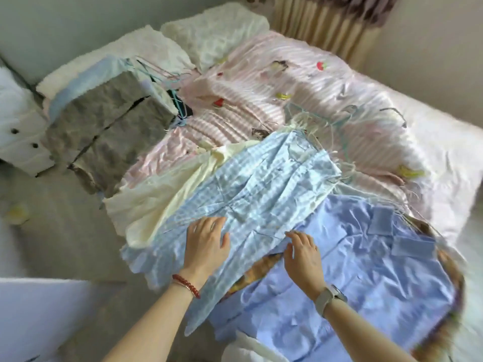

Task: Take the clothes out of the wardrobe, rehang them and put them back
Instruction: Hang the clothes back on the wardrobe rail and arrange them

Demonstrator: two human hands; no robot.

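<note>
Both forearms reached forward from the lower edge of the view, over the near end of the bed (444,142). The left hand (207,244) lay palm down on the light blue checked garment (251,189), its fingers straight and slightly spread, the thumb held out to the right; it pressed flat on the cloth and gripped nothing. A red bead bracelet (187,284) circled that wrist. The right hand (303,253) rested just beside it, also palm down, at the seam where the checked garment overlapped the periwinkle shirt (366,270). Its fingers bent a little at the knuckles, with the tips touching the checked fabric (whether they pinched a fold there could not be told). A watch with a pale strap (329,296) sat on the right wrist.

The checked garment stretched diagonally from the near left corner of the bed toward the middle, lying over a cream garment (156,194) on its left and partly over the periwinkle shirt on its right. A strip of orange patterned cloth (264,262) showed between the two blue pieces, under the right hand. At the far end of the checked garment lay a tangle of thin wire hangers (326,121), resting on the pink striped quilt (274,82). Farther left, a grey garment (112,121) topped a second pile at the bed's edge, with more hangers (170,82) poking out beside it. Two white fluffy pillows (214,30) stood at the head.
</note>
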